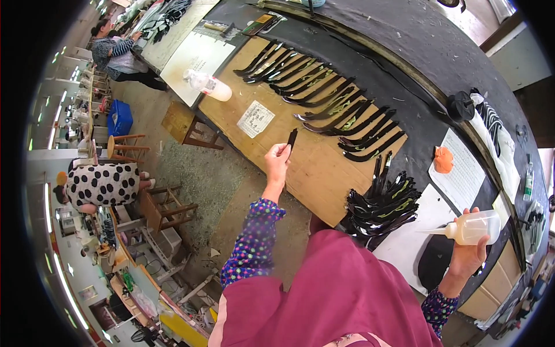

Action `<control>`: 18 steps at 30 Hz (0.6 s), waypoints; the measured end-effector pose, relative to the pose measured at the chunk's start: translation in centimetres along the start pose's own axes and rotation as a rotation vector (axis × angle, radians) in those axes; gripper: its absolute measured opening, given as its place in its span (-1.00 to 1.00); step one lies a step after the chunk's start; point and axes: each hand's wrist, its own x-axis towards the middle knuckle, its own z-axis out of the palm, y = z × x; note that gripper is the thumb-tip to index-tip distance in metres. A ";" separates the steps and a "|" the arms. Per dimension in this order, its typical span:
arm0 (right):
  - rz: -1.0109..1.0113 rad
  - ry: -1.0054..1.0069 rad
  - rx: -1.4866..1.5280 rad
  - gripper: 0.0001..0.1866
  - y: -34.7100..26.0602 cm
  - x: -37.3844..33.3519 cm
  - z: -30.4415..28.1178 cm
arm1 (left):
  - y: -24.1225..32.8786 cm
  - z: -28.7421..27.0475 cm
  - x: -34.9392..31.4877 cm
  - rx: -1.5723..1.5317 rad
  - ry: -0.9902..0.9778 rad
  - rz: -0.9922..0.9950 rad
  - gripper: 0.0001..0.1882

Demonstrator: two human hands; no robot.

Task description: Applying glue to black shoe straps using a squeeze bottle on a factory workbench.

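My left hand (277, 163), raised over the near edge of the cardboard sheet (315, 191), pinches a short black strip (292, 137) that points upward. On the right, my right hand (467, 257) is wrapped round a translucent squeeze bottle (477, 226). This bottle lies sideways in the grip, its long thin nozzle pointing left. Shiny black curved strips (324, 84) lie side by side in a slanting row across the cardboard, some showing pale green patches. A thick heap of similar black strips (384, 202) rests at the cardboard's near right corner, between my hands.
A white-filled plastic bottle (209, 85) and a small printed paper (255, 119) are on the cardboard's left part. Right of the heap are a written sheet (459, 170) and an orange lump (444, 159). Wooden stools (167, 211) stand on the floor; two people work at left.
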 end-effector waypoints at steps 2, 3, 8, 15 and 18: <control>0.006 0.004 -0.007 -0.27 0.6 0.4 0.5 | 0.7 -1.7 0.1 0.092 0.035 0.058 -0.88; 0.007 0.015 -0.018 -0.27 0.7 0.3 0.6 | 1.2 -2.2 0.2 0.244 0.098 0.132 -0.89; 0.037 0.038 0.001 -0.28 1.4 0.1 1.0 | 1.6 -0.6 -3.3 0.394 -0.049 0.170 -0.88; 0.020 0.008 0.008 -0.30 0.8 -1.4 0.1 | -6.6 5.2 -5.9 0.325 -0.156 0.122 -0.87; 0.014 0.012 0.027 -0.29 0.4 -2.3 -0.6 | -7.2 6.8 -6.1 0.397 -0.026 0.343 -0.87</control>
